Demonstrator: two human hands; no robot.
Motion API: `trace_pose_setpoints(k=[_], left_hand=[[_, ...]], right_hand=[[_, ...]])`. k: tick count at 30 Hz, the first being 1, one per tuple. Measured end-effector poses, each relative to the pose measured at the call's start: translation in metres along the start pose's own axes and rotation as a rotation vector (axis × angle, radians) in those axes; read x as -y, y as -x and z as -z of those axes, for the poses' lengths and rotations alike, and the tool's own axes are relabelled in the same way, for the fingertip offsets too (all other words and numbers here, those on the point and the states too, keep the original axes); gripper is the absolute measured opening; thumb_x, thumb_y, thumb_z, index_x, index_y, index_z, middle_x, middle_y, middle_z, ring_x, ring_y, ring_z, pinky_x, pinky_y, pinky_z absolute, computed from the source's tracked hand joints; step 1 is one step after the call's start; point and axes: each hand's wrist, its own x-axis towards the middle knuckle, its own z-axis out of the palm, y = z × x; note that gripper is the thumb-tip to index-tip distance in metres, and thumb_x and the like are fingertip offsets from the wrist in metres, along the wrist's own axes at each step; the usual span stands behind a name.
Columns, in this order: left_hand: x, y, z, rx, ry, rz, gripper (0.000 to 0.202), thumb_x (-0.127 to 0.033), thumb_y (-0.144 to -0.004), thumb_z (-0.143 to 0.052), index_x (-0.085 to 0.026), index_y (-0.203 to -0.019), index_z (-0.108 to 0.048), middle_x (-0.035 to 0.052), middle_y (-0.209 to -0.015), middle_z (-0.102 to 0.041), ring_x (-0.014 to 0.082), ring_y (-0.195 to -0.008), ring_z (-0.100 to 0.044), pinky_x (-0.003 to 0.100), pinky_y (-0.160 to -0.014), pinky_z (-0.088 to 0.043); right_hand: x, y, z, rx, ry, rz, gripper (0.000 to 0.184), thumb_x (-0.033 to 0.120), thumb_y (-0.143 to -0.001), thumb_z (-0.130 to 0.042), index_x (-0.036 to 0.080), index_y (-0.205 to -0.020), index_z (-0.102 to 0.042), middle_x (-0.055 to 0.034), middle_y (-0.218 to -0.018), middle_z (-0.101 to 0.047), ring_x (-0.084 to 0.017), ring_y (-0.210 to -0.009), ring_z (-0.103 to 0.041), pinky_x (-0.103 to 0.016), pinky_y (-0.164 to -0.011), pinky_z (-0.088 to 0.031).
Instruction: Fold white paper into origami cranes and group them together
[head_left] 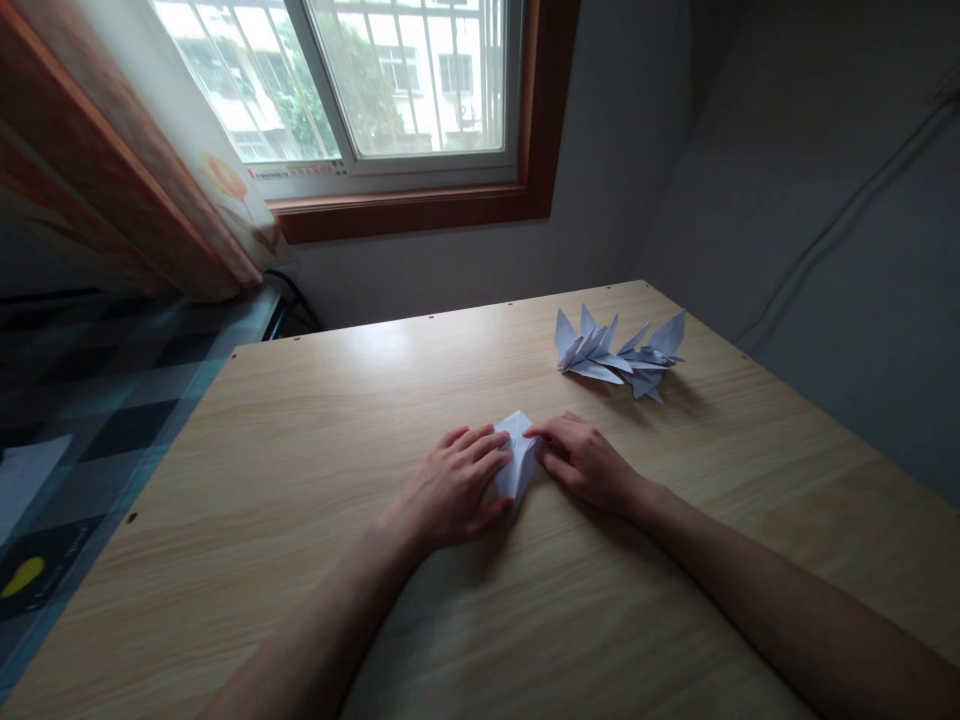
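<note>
A small white sheet of folded paper [517, 455], kite-shaped with creases, lies on the wooden table between my hands. My left hand [465, 485] holds its left side down, fingertips on top and thumb at the lower point. At the right edge, my right hand [585, 460] has its fingers curled, with index finger and thumb on the paper. The palm sides of both hands and part of the paper's edges are hidden. Beyond my right hand sits a cluster of folded white paper pieces [619, 355] with pointed tips sticking up.
The light wooden table [300, 450] has small dark holes along its edges. To the left is a surface with a checked cloth [150, 420]. A curtain [127, 150] hangs beside a barred window [420, 90]. A cable [847, 215] runs along the right wall.
</note>
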Motion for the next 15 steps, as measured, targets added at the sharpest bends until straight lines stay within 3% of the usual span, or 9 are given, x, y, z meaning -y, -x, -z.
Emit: trace_pose_setpoints(k=[4, 9, 12, 15], left_hand=[[-0.003, -0.002, -0.001, -0.030, -0.003, 0.020, 0.034, -0.035, -0.092, -0.047, -0.019, -0.119, -0.060, 0.0097, -0.134, -0.059, 0.0294, -0.130, -0.049, 0.050, -0.106, -0.038], [-0.006, -0.004, -0.004, -0.052, -0.023, 0.033, 0.040, -0.038, -0.087, -0.057, -0.017, -0.121, -0.057, 0.0117, -0.132, -0.060, 0.0297, -0.128, -0.049, 0.048, -0.106, -0.038], [-0.007, -0.004, -0.004, -0.039, -0.047, 0.014, 0.041, -0.035, -0.088, -0.057, -0.020, -0.126, -0.055, 0.0106, -0.134, -0.058, 0.0304, -0.128, -0.048, 0.049, -0.105, -0.039], [-0.007, -0.003, -0.002, -0.017, -0.076, -0.006, 0.038, -0.037, -0.088, -0.056, -0.022, -0.123, -0.058, 0.0107, -0.137, -0.056, 0.0324, -0.130, -0.047, 0.051, -0.104, -0.038]], right_hand=[[0.004, -0.005, -0.006, -0.002, 0.072, -0.051, 0.022, 0.012, -0.085, -0.061, 0.016, -0.106, -0.064, -0.0084, -0.099, -0.068, -0.023, -0.095, -0.057, -0.038, -0.087, -0.046], [0.005, -0.006, -0.005, 0.000, 0.194, -0.086, 0.019, 0.019, -0.085, -0.066, 0.018, -0.103, -0.066, -0.0075, -0.100, -0.065, -0.023, -0.095, -0.056, -0.037, -0.087, -0.044], [0.008, -0.004, -0.004, 0.000, 0.336, -0.034, 0.009, 0.021, -0.090, -0.061, 0.018, -0.093, -0.069, -0.0076, -0.097, -0.065, -0.023, -0.093, -0.055, -0.036, -0.087, -0.043], [0.014, 0.001, -0.004, 0.071, 0.459, 0.042, 0.017, 0.013, -0.092, -0.053, 0.018, -0.087, -0.069, -0.0068, -0.090, -0.067, -0.022, -0.090, -0.056, -0.033, -0.083, -0.043]])
